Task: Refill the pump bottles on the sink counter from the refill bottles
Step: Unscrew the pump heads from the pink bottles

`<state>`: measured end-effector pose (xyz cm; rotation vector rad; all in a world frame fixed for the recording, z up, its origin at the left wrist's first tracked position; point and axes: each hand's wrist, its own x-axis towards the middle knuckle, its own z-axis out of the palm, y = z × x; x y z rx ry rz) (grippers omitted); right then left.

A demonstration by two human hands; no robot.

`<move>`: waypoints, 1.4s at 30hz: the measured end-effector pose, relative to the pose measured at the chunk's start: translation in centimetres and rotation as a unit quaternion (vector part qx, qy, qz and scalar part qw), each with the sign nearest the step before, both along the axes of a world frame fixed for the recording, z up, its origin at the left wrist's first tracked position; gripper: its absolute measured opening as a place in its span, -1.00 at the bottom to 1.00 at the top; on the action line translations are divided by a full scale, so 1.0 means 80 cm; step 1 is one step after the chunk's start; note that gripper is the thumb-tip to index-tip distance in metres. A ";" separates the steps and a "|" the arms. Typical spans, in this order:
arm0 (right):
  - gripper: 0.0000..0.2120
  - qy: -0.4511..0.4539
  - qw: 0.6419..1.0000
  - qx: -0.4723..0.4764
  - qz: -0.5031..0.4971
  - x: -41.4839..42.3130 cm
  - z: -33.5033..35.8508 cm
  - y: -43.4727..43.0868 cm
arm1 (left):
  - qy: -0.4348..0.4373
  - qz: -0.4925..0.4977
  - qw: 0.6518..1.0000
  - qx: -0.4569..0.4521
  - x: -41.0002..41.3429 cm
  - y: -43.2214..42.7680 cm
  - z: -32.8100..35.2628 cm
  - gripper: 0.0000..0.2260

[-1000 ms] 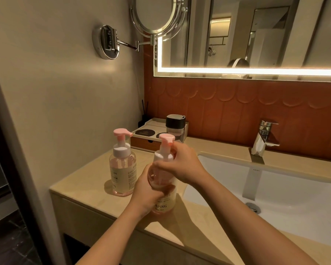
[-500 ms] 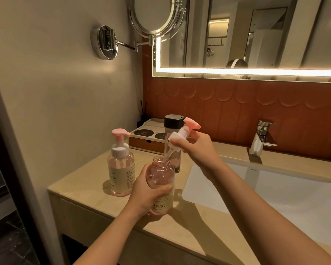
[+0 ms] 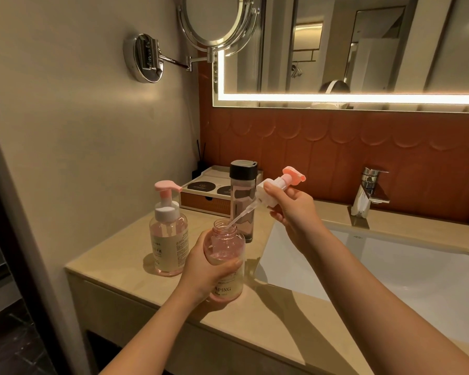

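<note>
The pump head (image 3: 279, 185) has lifted higher, pinched in the right hand (image 3: 295, 215), its tube tip still at the neck. The left hand (image 3: 203, 269) wraps the opened pump bottle (image 3: 225, 250) on the surface (image 3: 125, 250). Uncapping is nearly done. Next, probably: park the pump and reach for the black-capped refill bottle (image 3: 243, 201).

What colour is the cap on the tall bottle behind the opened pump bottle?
Black; the cap shows best in the head view.
</note>
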<state>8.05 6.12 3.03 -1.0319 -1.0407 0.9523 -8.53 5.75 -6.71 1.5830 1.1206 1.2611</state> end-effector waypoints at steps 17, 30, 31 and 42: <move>-0.66 0.064 0.991 -0.089 -0.075 0.032 -0.011 -0.004 | 0.000 0.015 1.000 -0.001 0.002 0.000 0.001 -0.49; -0.43 0.251 0.951 -0.160 -0.087 0.050 -0.030 -0.006 | 0.026 0.007 1.000 -0.002 -0.009 -0.004 0.010 -0.53; -0.45 0.252 0.949 -0.167 -0.088 0.049 -0.035 -0.006 | 0.025 0.007 1.000 0.000 -0.010 -0.005 0.010 -0.53; -0.47 0.243 0.925 -0.252 -0.148 -0.018 -0.091 0.009 | 0.022 0.008 1.000 -0.011 -0.024 -0.007 0.006 -0.52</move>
